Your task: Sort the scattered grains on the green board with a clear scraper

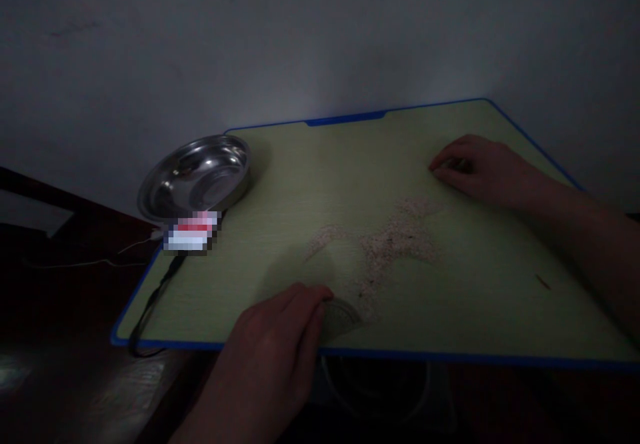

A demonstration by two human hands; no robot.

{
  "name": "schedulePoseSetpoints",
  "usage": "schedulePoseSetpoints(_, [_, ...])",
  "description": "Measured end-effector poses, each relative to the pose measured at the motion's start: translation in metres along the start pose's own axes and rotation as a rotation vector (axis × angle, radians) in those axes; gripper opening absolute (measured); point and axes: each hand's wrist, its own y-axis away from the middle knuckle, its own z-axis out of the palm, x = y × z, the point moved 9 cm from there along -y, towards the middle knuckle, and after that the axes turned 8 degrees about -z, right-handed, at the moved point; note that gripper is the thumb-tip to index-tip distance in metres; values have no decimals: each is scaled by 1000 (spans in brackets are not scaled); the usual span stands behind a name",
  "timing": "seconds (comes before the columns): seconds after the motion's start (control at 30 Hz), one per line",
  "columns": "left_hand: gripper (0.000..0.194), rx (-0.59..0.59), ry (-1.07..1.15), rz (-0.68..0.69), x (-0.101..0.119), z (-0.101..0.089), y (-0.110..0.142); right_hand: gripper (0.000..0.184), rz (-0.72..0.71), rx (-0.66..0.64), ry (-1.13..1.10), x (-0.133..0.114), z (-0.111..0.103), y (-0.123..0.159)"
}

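My left hand (280, 337) is closed on a flat, grey-green disc-like piece with a curved, patterned edge (341, 317), held low against the light-green board (300, 177) near its front edge. Pale, grainy crumbs (393, 241) with dark specks lie scattered in a ragged patch between my hands. At the right, my right hand (483, 169) rests by the board with fingers curled and pinched together. Something small and greenish (457, 163) shows inside its grip, too dim to name.
A shiny metal bowl (235, 187) stands at the board's back left. A blurred-out card (193, 231) with a black strap (157, 297) lies at the left edge. A thin brown sliver (543, 282) lies at the right. The grey wall (320, 44) rises directly behind the board.
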Motion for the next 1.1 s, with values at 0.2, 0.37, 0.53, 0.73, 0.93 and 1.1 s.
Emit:
schedulePoseSetpoints(0.2, [26, 7, -2, 21, 5, 2, -1, 23, 28, -14, 2, -1, -1, 0])
schedulePoseSetpoints(0.37, [24, 9, -4, 31, 4, 3, -1, 22, 26, -33, 17, -3, -2, -1])
schedulePoseSetpoints(0.53, [25, -8, 7, 47, 8, 8, -1, 24, 17, -39, 31, -5, -1, 0])
schedulePoseSetpoints(0.73, [25, 11, 10, 85, 16, 6, 2, 23, 21, -33, 32, -6, -2, 0])
schedulePoseSetpoints(0.93, [26, 84, -7, 102, 15, -3, 5, 27, 19, -34, 16, -5, -2, 0])
schedulePoseSetpoints(1.1, [27, 49, -25, 75, 13, 3, 0, 25, 19, -19, -1, -2, -1, 0])
